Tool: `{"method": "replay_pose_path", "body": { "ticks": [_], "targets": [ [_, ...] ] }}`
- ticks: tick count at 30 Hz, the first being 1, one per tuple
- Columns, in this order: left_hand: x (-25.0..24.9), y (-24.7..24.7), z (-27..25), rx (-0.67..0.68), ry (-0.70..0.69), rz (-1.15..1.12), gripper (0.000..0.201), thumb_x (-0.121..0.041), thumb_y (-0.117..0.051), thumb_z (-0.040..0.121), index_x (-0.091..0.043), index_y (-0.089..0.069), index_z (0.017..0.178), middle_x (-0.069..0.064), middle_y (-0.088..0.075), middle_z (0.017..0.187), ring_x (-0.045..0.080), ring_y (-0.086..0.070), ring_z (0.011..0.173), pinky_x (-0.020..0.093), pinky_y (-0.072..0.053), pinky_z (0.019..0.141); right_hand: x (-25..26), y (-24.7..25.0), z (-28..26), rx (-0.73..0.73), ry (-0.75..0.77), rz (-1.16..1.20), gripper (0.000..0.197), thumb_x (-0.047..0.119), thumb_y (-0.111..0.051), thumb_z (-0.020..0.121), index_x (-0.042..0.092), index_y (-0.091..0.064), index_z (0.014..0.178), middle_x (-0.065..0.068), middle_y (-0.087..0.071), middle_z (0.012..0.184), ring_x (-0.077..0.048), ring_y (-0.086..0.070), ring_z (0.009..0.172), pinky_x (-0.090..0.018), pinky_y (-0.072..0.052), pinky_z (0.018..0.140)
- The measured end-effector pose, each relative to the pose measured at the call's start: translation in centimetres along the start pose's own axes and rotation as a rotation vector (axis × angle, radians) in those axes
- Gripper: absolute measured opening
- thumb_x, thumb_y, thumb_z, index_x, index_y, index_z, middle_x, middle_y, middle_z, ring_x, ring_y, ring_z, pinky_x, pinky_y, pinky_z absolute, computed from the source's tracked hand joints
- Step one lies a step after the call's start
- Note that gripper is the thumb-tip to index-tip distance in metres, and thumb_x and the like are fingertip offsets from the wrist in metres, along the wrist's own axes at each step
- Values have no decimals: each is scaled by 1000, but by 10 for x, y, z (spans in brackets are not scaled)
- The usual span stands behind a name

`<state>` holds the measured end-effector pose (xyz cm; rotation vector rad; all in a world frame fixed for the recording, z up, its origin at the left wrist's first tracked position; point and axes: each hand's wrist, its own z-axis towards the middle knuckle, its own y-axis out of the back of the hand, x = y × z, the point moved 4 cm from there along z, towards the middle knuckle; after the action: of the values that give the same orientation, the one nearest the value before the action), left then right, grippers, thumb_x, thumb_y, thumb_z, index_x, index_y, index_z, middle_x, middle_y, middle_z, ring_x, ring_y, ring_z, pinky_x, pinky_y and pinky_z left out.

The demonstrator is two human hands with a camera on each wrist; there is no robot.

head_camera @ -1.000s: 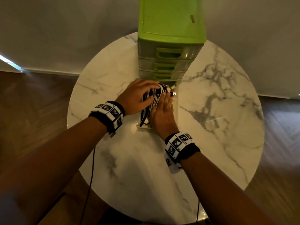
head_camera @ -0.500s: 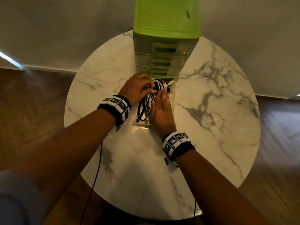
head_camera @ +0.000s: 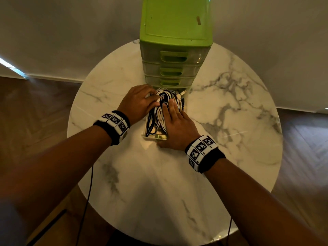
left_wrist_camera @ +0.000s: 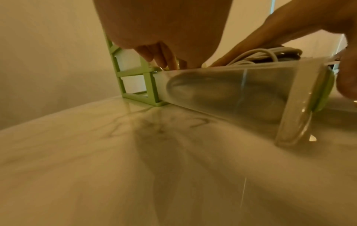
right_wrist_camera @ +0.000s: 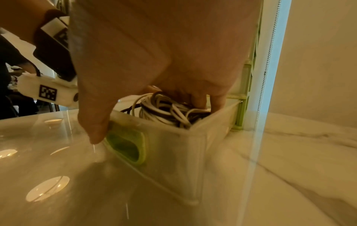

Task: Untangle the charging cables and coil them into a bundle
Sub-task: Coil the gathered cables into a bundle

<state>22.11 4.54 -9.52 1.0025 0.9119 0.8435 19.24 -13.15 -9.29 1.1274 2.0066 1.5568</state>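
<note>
A bundle of black and white charging cables (head_camera: 160, 110) lies in a clear drawer (head_camera: 148, 136) pulled out from the bottom of a green drawer unit (head_camera: 175, 23). My left hand (head_camera: 142, 103) rests at the bundle's left side, fingertips touching the cables. Over the bundle's right side lies my right hand (head_camera: 177, 123), fingers stretched out. In the right wrist view the cables (right_wrist_camera: 170, 111) fill the drawer (right_wrist_camera: 173, 152); my right hand (right_wrist_camera: 154, 53) reaches into it, its thumb against the green handle (right_wrist_camera: 125, 146). The left wrist view shows the drawer's side (left_wrist_camera: 231, 91) with cables (left_wrist_camera: 260, 56) heaped above its rim.
The drawer unit stands at the far side of a round marble table (head_camera: 230, 121), against a pale wall. Bare marble lies to the left, to the right and in front of the drawer. Wooden floor surrounds the table. Thin black wires hang from both wrist bands.
Both hands stay on the bundle in the drawer. My left fingers have eased from a curl over the cables to a flatter touch. The head view has shifted slightly.
</note>
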Motion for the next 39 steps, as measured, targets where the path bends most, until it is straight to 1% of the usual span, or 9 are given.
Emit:
{"method": "replay_pose_path", "body": {
  "ticks": [5,9,12,15,19,22,29,33,39],
  "targets": [
    [-6,-3,5,98,-30,7,41,-39,-45,102,-9,-70,113,18,-65,115,39,-65,96,47,-50,87,2,-3,-4,-52,7,7,131,71,-69,72,2,1,157,-26,7,164,-35,3,154,-48,-17,124],
    [-2,1,8,79,-101,159,36,-46,-46,103,-24,-74,110,4,-67,118,28,-66,103,45,-33,103,6,0,-6,-23,-13,22,133,68,-71,71,4,6,157,-24,11,164,-35,7,154,-47,-10,125],
    [4,5,8,14,83,81,40,-61,-56,92,-27,-74,101,0,-64,117,28,-56,114,43,-31,95,8,1,-5,-6,-20,-21,135,63,-75,70,3,8,157,-25,12,164,-37,8,154,-49,-9,125],
    [17,7,10,-83,476,-192,80,-71,-81,59,-13,-57,110,10,-48,121,27,-42,111,37,-36,91,6,2,-3,1,-16,-38,128,54,-76,73,0,5,157,-27,10,164,-38,5,154,-50,-14,124],
    [31,0,28,48,486,-559,129,-44,-98,52,-5,-24,150,13,-27,151,26,-29,140,33,-30,117,3,0,-2,1,-4,-12,131,52,-79,69,0,3,157,-26,9,164,-37,5,154,-50,-15,124],
    [38,-2,39,105,450,-710,117,-28,-98,58,-5,-26,147,-4,-37,144,10,-40,135,12,-35,108,-5,4,4,-3,12,-4,134,54,-81,66,1,2,157,-25,6,165,-36,4,154,-49,-14,124],
    [46,6,48,107,459,-667,97,-35,-89,74,-12,-30,147,-1,-54,144,6,-54,124,3,-40,91,-27,24,35,-47,4,52,133,61,-80,66,3,-2,158,-20,-1,166,-32,-3,155,-46,-10,125],
    [47,7,49,103,498,-575,89,-46,-82,79,-12,-33,146,5,-62,138,22,-60,123,30,-49,96,-28,28,43,-104,-20,82,124,63,-71,74,2,-4,158,-20,-7,166,-33,-6,154,-48,-6,125],
    [48,11,55,184,502,-474,97,-55,-78,80,-12,-27,150,11,-63,136,31,-61,121,34,-48,94,-17,7,11,-423,42,67,75,27,-66,91,-3,-33,151,-25,-33,157,-35,-30,148,-48,-26,121]
  ]
}}
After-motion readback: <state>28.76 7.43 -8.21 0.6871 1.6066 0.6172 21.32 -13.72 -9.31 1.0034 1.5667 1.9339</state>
